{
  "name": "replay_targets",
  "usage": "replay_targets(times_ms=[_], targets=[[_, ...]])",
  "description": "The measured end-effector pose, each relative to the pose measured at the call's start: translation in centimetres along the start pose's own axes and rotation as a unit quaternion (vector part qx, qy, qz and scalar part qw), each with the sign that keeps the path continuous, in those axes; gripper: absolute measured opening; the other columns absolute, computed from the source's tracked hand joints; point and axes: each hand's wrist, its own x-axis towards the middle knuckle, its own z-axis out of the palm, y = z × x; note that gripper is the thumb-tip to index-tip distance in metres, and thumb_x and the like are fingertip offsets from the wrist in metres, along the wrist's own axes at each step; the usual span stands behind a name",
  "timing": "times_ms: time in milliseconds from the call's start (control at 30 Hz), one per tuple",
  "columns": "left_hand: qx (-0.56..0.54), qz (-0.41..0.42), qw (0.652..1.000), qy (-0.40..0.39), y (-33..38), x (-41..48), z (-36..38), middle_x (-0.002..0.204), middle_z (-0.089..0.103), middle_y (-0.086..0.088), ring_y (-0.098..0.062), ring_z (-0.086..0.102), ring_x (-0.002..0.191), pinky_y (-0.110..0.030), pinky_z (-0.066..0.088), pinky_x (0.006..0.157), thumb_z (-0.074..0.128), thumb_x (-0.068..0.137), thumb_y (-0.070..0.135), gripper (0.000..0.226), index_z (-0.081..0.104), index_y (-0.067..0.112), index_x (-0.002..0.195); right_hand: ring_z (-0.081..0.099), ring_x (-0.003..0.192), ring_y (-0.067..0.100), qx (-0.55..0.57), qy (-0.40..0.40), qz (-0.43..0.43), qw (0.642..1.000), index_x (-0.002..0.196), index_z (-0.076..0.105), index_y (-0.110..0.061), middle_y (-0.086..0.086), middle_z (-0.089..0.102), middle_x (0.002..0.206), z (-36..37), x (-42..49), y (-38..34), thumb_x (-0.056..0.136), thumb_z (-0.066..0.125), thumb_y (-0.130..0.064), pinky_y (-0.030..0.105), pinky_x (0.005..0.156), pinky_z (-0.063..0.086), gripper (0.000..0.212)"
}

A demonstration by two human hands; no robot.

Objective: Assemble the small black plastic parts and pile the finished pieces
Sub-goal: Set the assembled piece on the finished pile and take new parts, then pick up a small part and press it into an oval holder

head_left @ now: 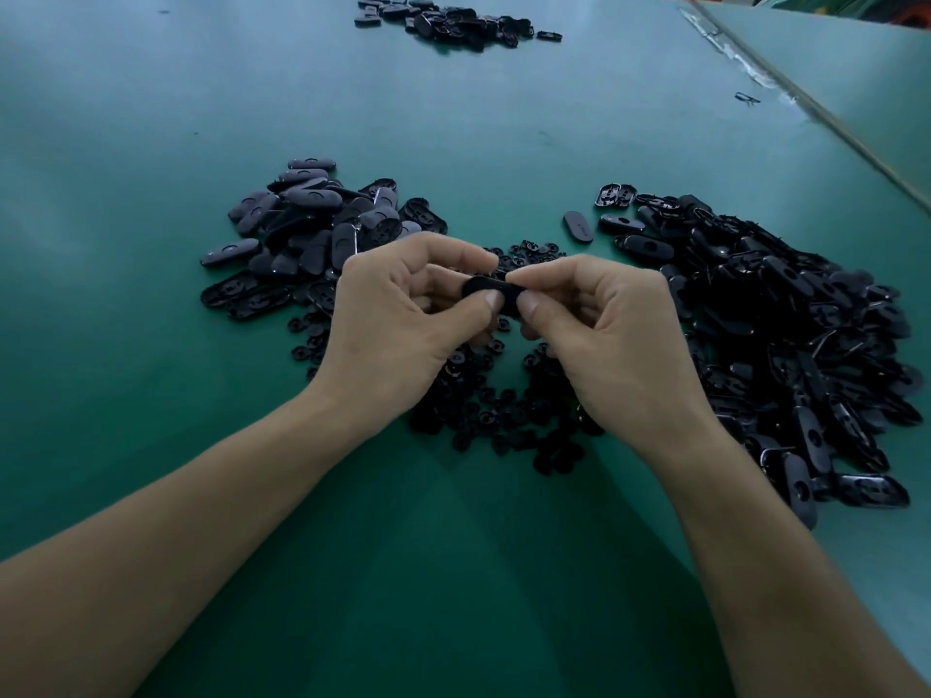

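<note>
The oval black piece (481, 287) is held up off the table between both hands, just above the scatter of small round clips (496, 413). Its long axis runs left to right, so each end points into one hand. The left hand (403, 319) pinches the left end, thumb on the near face and fingers curled behind; the right hand (602, 340) pinches the right end the same way. Neither hand is nearer, as the piece sits midway between them. Whether a clip is already seated in it cannot be told, since the thumbs cover most of the face.

My reading is that this is the pressing-together step, and the piece will need to travel sideways along its own axis to whichever heap takes finished work. The left pile (307, 234) of oval shells lies just beyond the left hand, and the much larger right pile (786, 340) lies just beyond the right (which of the two holds finished pieces is not clear). A third far pile (443, 20) sits well apart at the top of the green table (151, 143).
</note>
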Motion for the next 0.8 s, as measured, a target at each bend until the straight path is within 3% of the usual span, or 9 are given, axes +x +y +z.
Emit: replay_targets(times_ms=[133,267,333,500,600,700,800], targets=[[-0.052,-0.013,0.997,0.047,-0.2,0.3,-0.2,0.073,0.071,0.001,-0.014,0.069,0.068,-0.025,0.058,0.067,0.07,0.089,-0.003,0.022,0.071,0.018,0.094,0.066,0.088,0.001,-0.103,0.037,0.016,0.994,0.119,0.072,-0.026,-0.01,0.073,0.104,-0.9,1.0,0.0,0.097,0.06,-0.013,0.02,0.088,0.053,0.028],[-0.109,-0.048,0.987,0.106,-0.1,0.8,-0.2,0.09,0.068,0.0,-0.009,0.067,0.079,-0.025,0.059,0.073,0.06,0.096,-0.005,0.022,0.065,0.012,0.109,0.054,0.123,0.026,-0.3,0.039,0.057,0.951,0.138,0.058,-0.018,0.008,0.053,0.139,-3.2,3.5,0.8,0.098,0.052,-0.006,0.037,0.111,0.041,0.042],[-0.115,-0.066,0.983,0.126,0.0,1.0,-0.1,0.1,0.065,-0.002,-0.004,0.066,0.082,-0.025,0.058,0.08,0.059,0.096,-0.006,0.032,0.059,0.008,0.124,0.042,0.13,0.034,-0.396,0.017,0.089,0.914,0.144,0.051,-0.016,0.013,0.043,0.145,-4.0,4.9,1.5,0.096,0.05,-0.004,0.038,0.111,0.033,0.05],[-0.101,-0.1,0.974,0.176,0.1,1.3,-0.4,0.118,0.061,0.0,-0.001,0.06,0.107,-0.034,0.051,0.105,0.065,0.092,-0.003,0.067,0.035,0.011,0.15,0.037,0.13,0.042,-0.494,-0.005,0.159,0.855,0.14,0.051,-0.01,0.021,0.042,0.141,-4.6,6.4,2.4,0.097,0.051,-0.012,0.047,0.104,0.037,0.043],[-0.117,-0.119,0.97,0.178,-0.3,1.6,-0.8,0.134,0.056,-0.008,-0.004,0.056,0.114,-0.034,0.046,0.11,0.068,0.088,0.004,0.08,0.027,0.008,0.156,0.044,0.125,0.042,-0.501,0.024,0.138,0.854,0.13,0.061,-0.01,0.024,0.05,0.132,-4.7,6.5,2.9,0.096,0.056,-0.01,0.045,0.102,0.042,0.035],[-0.119,-0.122,0.97,0.174,-0.6,1.8,-0.9,0.132,0.055,-0.012,-0.002,0.054,0.11,-0.028,0.048,0.103,0.069,0.078,0.012,0.091,0.022,0.003,0.156,0.049,0.123,0.041,-0.471,0.04,0.126,0.872,0.128,0.064,-0.013,0.021,0.057,0.128,-4.8,6.4,3.1,0.095,0.059,-0.01,0.044,0.102,0.044,0.033],[-0.089,-0.113,0.973,0.179,-0.9,1.7,-0.8,0.151,0.039,0.001,0.004,0.05,0.123,-0.019,0.049,0.09,0.067,0.088,0.005,0.092,0.012,0.012,0.16,0.053,0.12,0.041,-0.454,0.057,0.118,0.881,0.125,0.066,-0.012,0.02,0.062,0.123,-4.9,6.1,3.1,0.098,0.059,-0.016,0.043,0.097,0.046,0.029]])
